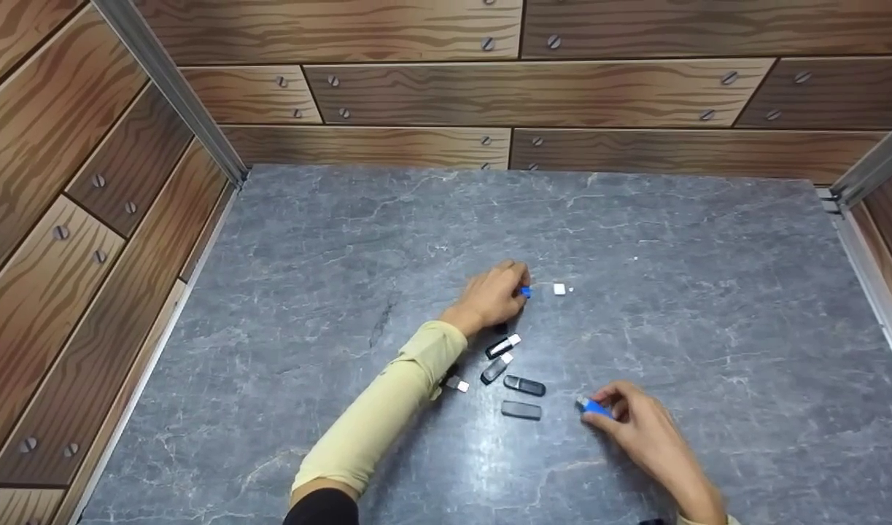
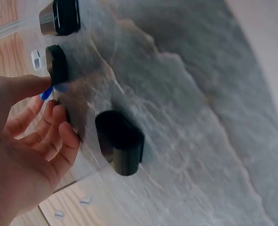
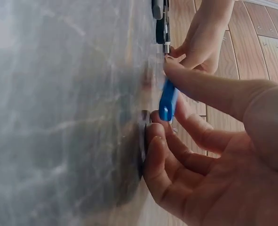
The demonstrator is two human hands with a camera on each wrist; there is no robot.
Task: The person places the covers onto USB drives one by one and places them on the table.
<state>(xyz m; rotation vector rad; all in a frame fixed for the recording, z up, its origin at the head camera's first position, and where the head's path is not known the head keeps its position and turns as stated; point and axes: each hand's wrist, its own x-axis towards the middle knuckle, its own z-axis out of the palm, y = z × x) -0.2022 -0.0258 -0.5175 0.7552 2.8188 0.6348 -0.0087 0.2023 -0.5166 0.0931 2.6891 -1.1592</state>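
On the grey marble-patterned desk (image 1: pixel 343 292), a scatter of small USB flash drives and their caps lies between the two hands. The right hand (image 1: pixel 646 430) pinches a blue flash drive body (image 1: pixel 594 407) between thumb and forefinger, lifted just off the surface near the front; the right wrist view shows it held upright in curled fingers (image 3: pixel 176 141). The left hand (image 1: pixel 493 295), farther back, closes its fingertips on a small blue piece (image 1: pixel 526 292), probably the matching cap, though it is too small to tell for sure. Just beside it to the right lies a white cap (image 1: pixel 559 289), apart from any drive.

Between the hands, two black drives with white ends (image 1: pixel 502 345) (image 1: pixel 496 368) lie close together, two all-black drives (image 1: pixel 524 386) (image 1: pixel 521 410) sit nearer the front, and a small silver-tipped piece (image 1: pixel 457 384) rests against the left sleeve.

Judging by this, the work appears early: the blue drive and blue piece are in hand but well apart, not yet joined, and the white cap and other drives lie untouched.
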